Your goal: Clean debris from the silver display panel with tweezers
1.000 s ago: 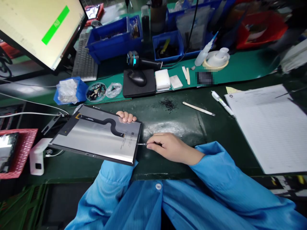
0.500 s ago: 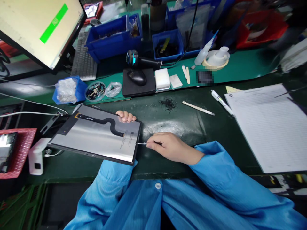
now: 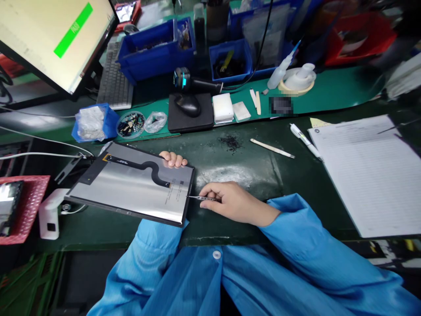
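Note:
A tablet display panel (image 3: 131, 193) with a silvery back is tilted over the left of the bench, and a black flex cable (image 3: 151, 170) curves across it. My left hand (image 3: 173, 159) supports the panel from beneath, its fingertips curled over the far edge; the palm and thumb are hidden. Between thumb and fingers, my right hand (image 3: 230, 202) pinches slim metal tweezers (image 3: 204, 198). The tweezers' tip meets the panel's right edge; whether it grips anything there is too small to tell.
Black scraps (image 3: 230, 141) lie in a small pile beyond my right hand, beside a thin pale stick (image 3: 272, 148). A pen (image 3: 305, 141) and printed sheets (image 3: 368, 175) are at right. A mouse (image 3: 187, 105), scanner (image 3: 197, 82) and blue bins (image 3: 148, 50) line the back. A monitor (image 3: 49, 39) stands at left.
The right-hand fingers have shifted slightly on the tweezers, so more of their metal body shows. The panel and my left hand stay almost in place.

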A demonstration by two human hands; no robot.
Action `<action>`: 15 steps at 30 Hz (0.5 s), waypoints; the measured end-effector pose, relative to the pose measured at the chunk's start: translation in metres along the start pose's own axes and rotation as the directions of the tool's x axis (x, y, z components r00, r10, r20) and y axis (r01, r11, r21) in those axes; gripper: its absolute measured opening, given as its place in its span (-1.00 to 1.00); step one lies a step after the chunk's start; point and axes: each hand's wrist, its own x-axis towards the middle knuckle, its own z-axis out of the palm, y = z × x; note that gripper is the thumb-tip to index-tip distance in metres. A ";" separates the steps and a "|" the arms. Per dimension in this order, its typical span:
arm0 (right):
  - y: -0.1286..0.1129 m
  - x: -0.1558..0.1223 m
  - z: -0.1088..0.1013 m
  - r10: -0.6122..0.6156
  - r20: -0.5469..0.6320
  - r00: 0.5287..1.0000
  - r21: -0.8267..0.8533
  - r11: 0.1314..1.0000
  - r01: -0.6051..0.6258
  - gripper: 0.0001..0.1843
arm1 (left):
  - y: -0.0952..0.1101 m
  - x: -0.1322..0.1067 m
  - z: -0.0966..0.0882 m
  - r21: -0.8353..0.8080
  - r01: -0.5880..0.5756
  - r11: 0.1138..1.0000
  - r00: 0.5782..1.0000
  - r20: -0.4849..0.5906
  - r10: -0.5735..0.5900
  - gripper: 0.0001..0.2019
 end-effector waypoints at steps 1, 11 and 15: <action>0.000 0.000 0.000 0.020 0.002 1.000 0.020 1.000 -0.020 -0.89 | 0.000 0.000 0.001 -0.005 -0.011 1.000 1.000 -0.001 0.011 -0.67; 0.000 0.000 -0.001 -0.035 0.006 0.999 -0.033 0.999 0.035 -0.90 | 0.002 -0.002 0.003 0.018 0.031 0.999 0.999 -0.044 -0.030 -0.64; 0.001 -0.001 0.001 0.020 0.005 1.000 0.023 1.000 -0.020 -0.91 | 0.002 -0.003 0.006 0.035 0.021 0.999 0.998 -0.053 -0.019 -0.64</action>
